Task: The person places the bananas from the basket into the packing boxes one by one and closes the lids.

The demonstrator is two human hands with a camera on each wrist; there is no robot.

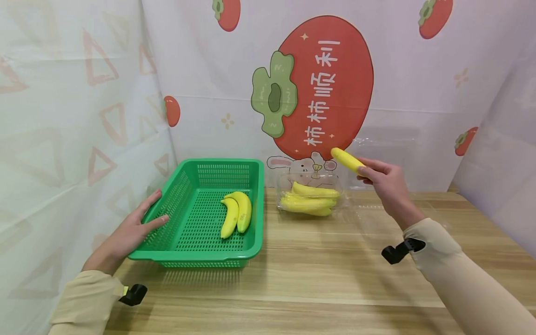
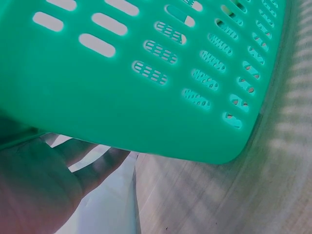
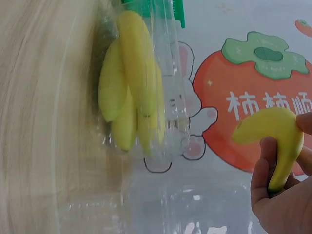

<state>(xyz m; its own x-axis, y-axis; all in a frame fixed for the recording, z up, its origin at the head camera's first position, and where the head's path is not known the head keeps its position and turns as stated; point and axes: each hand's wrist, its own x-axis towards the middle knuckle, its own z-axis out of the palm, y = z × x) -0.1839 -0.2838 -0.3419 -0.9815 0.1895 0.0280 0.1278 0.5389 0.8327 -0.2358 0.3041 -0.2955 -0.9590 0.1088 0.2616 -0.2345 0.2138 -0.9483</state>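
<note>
My right hand [image 1: 387,181] is raised over the right side of the table and pinches a yellow banana [image 3: 278,129] between thumb and fingers, its curve showing in the right wrist view. My left hand [image 1: 131,232] holds the left rim of a green basket [image 1: 258,209], thumb over the edge and fingers along the outside. Inside the basket, toward its right, two bananas [image 1: 243,214] lie side by side. Several more bananas [image 3: 131,73] are in a clear plastic box [image 1: 280,179] against the back, left of my right hand.
The box's transparent lid [image 1: 393,218] spreads open to the right, partly up against the printed backdrop [image 1: 201,70]. A pale curtain [image 1: 75,139] hangs close along the left of the basket. Everything stands on a wooden table [image 1: 301,279].
</note>
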